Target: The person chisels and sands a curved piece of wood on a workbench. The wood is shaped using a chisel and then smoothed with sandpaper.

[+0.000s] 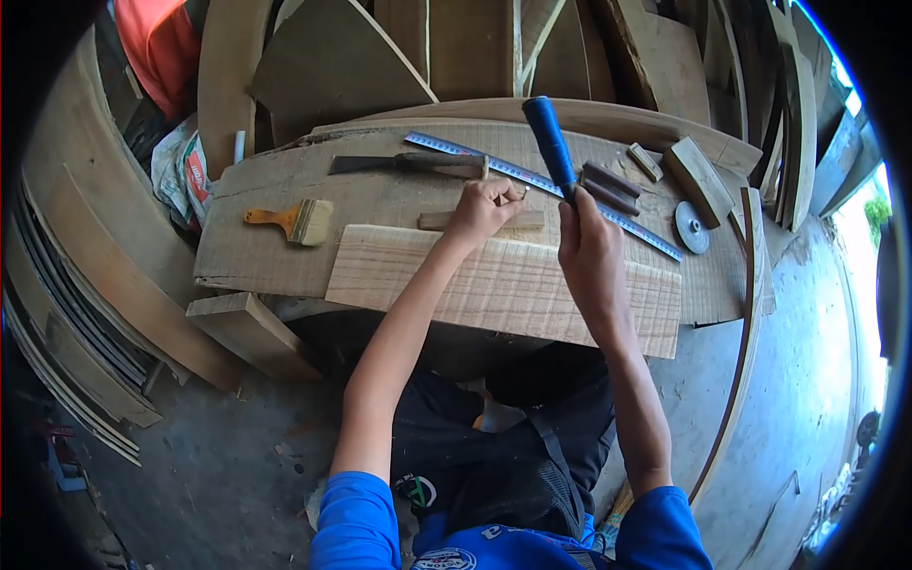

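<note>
My right hand is closed around a tool with a blue handle, which points up and away over the bench. My left hand is closed in a pinch above a small wooden strip; a tiny pale object shows at its fingertips, too small to name. Both hands are over the far edge of a light wooden board. Beyond them a steel ruler lies diagonally. A dark file with a wooden handle rests just past my left hand.
On the wooden bench lie a brush at left, and a metal disc, dark blocks and a wood block at right. Curved planks lean at left. A long thin strip stands at right.
</note>
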Available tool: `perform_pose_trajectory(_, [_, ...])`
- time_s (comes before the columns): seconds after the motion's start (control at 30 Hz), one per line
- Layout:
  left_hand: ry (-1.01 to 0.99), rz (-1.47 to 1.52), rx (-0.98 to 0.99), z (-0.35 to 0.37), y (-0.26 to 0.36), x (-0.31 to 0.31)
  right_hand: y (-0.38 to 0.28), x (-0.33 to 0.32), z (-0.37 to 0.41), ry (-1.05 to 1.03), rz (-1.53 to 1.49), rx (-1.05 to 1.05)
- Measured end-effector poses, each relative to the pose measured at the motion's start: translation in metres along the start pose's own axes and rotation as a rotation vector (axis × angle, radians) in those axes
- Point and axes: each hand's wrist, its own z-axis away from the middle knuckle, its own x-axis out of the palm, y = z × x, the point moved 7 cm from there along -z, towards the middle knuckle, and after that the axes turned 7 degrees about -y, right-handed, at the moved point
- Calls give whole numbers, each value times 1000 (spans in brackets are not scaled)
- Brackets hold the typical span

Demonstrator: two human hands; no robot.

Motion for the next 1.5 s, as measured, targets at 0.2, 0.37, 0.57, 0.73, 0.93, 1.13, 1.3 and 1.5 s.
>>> perform_pose_trajectory(0.2, [1,-40,8,-1,-2,-1,17,11,0,-94,83,-27])
perform_pose_trajectory(0.37, [-3,-2,-43,0,-4,1,30,29,2,-196,161,72])
perform_pose_trajectory(0.57, [-19,-2,-40,-1,-5,1,18,9,8,-35,-12,33])
perform_pose_trajectory(0.73, [0,7,-47,-6,-8,-4,53,21,22,-99,-28,51])
perform_pose_trajectory(0.93, [-41,19,-59,-1,-6,-2,103,35,42,-148,-178,295])
perform_pose_trajectory(1.13, [-11,568,-80,-3,-24,2,103,39,41,-169,-170,312])
perform_pose_trajectory(1.3, [-10,415,-61,-2,-23,-3,104,38,44,-135,-228,330])
perform_pose_trajectory(1.5, [-56,249,-90,0,-20,-1,104,38,46,-112,-259,336])
